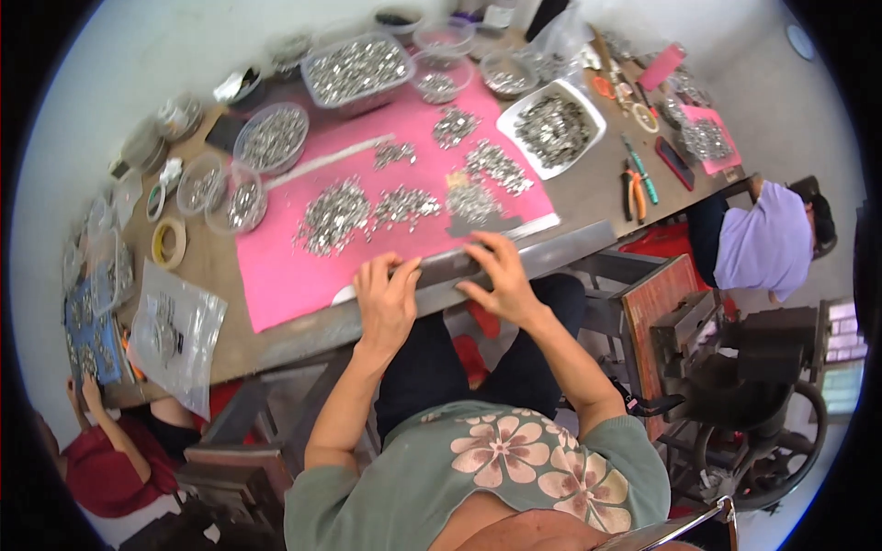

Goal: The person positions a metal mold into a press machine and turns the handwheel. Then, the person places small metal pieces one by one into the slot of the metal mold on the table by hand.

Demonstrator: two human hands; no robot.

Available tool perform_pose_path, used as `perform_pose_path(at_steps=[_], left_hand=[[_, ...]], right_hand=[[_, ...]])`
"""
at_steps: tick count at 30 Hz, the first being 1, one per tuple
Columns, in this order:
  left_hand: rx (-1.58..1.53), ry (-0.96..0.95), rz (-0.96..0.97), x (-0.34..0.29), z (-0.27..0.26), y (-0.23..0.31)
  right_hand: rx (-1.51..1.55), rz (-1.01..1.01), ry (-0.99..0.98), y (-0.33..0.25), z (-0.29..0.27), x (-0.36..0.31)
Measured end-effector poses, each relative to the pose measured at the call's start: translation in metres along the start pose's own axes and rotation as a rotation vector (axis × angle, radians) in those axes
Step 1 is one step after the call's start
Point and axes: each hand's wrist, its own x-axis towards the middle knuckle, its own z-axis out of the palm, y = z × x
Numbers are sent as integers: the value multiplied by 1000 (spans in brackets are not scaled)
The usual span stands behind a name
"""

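Observation:
My left hand [388, 298] rests at the table's front edge with its fingers bent and close together; a small dark piece shows by its fingertips, and what it grips is partly hidden. Just to the right, my right hand [503, 280] reaches over the same edge, thumb and fingers apart. A dark stretch of the metal edge strip [446, 268] lies between the hands. Beyond them, on a pink sheet [285, 280], are several heaps of small silvery metal pieces [335, 216]. A flat grey strip [482, 225] lies close to my right fingertips.
Tubs of metal pieces stand behind, among them a large clear tub [358, 96] and a white tray [589, 138]. Pliers [635, 195] and a phone [674, 163] lie right; a tape roll [168, 242] and plastic bag [175, 331] left. Other people sit at both sides.

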Motion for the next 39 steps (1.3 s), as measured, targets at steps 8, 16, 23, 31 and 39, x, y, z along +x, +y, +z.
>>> perform_pose_path(at_steps=[8,16,23,31,39], left_hand=[[62,52,83,-2,9,4],[-154,288,121,-37,-1,-6],[-956,418,-658,-82,-58,-22],[-170,138,-98,-35,-28,2],[97,85,19,-22,-4,-13]], right_hand=[[2,51,117,1,19,-1],[-18,34,141,-1,20,-2],[-27,49,144,-1,20,-4],[8,42,102,-4,13,3],[-168,-245,-55,11,2,32]])
